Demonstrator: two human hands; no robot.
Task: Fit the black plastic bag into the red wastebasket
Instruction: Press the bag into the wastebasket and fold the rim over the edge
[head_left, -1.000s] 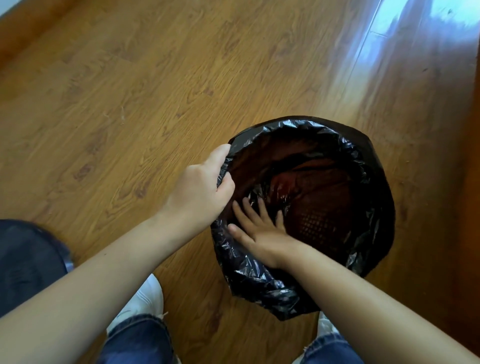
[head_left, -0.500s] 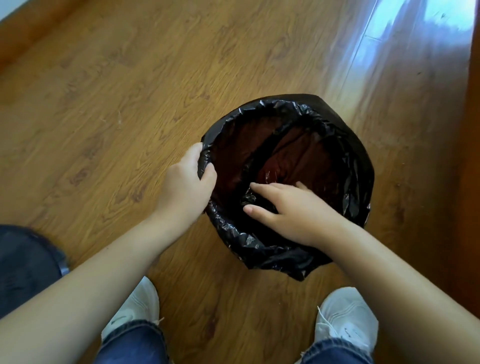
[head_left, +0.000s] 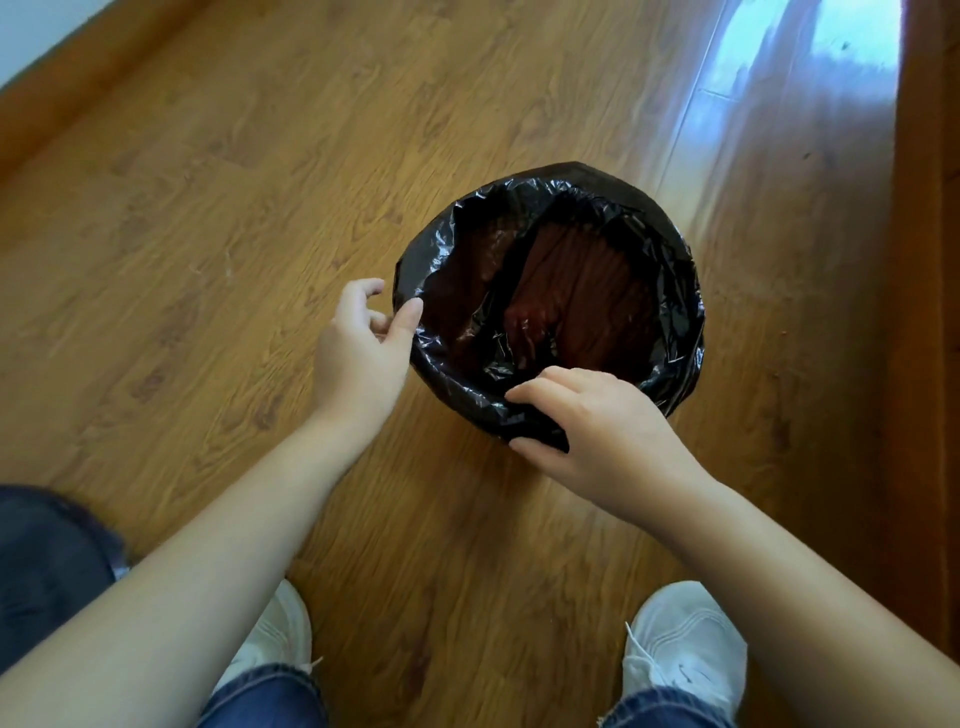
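Head view: the red wastebasket stands upright on the wood floor, ahead of both hands and slightly right. The black plastic bag lines it, mouth folded over the whole rim; nothing else visible inside. Right hand pinches the bag's near overhang. Left hand is loosely spread, thumb touching the left rim, holding nothing. Judgement: the right hand is better placed to tuck the slack.
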